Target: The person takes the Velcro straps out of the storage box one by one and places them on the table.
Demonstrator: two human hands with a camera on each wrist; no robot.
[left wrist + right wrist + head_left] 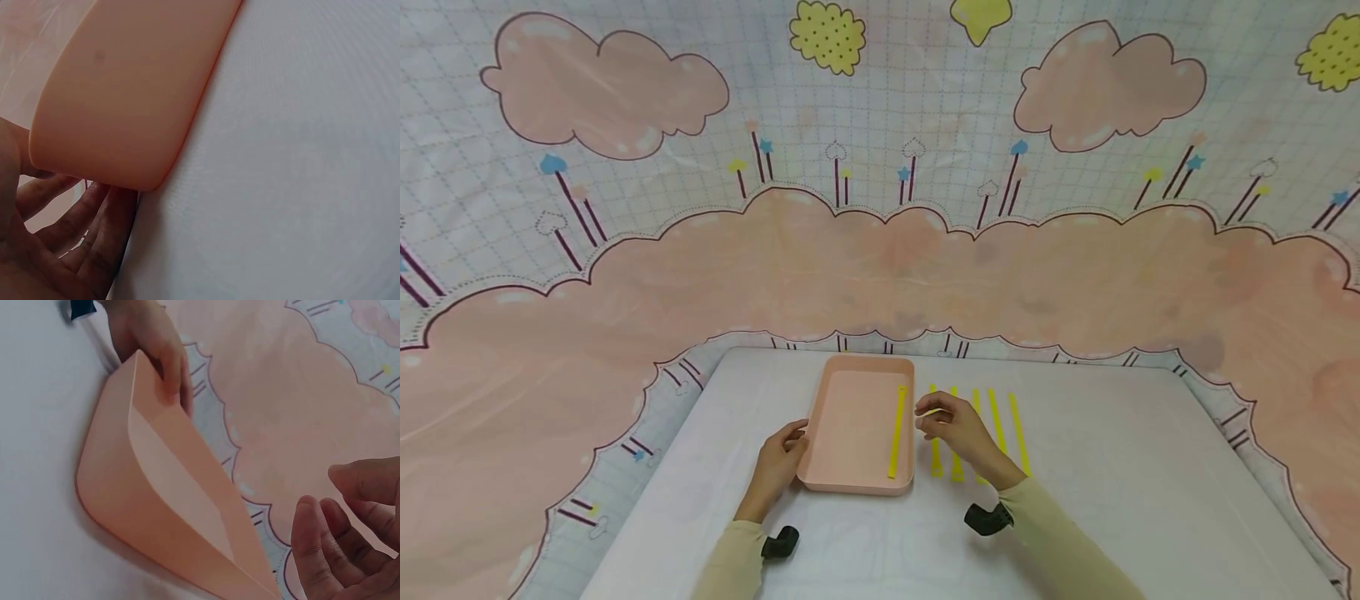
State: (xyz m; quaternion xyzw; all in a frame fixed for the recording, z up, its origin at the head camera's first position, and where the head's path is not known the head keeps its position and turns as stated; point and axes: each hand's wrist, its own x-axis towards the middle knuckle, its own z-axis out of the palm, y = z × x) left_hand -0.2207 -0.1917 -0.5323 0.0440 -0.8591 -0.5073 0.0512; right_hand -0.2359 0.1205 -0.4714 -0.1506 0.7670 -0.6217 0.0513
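A shallow pink tray [853, 425] lies on the white table, with one yellow strip [897, 433] lengthwise along its right side. At the tray's left edge my left hand [780, 458] grips the rim, thumb over the wall and fingers outside, as the right wrist view shows. Just beyond the right rim hovers my right hand [958, 425], its fingers loosely bent and nothing between them. Several more yellow strips [1018, 425] stand in a row to the right of the tray, some partly hidden by that hand and forearm. In the left wrist view the tray's outer wall [125, 94] fills the upper left.
The white tabletop [1120, 500] spreads to the right of the strips. Behind it hangs a patterned cloth [865, 283] with clouds, which also shows along the table's sides. Black wrist cameras [988, 519] sit on both wrists.
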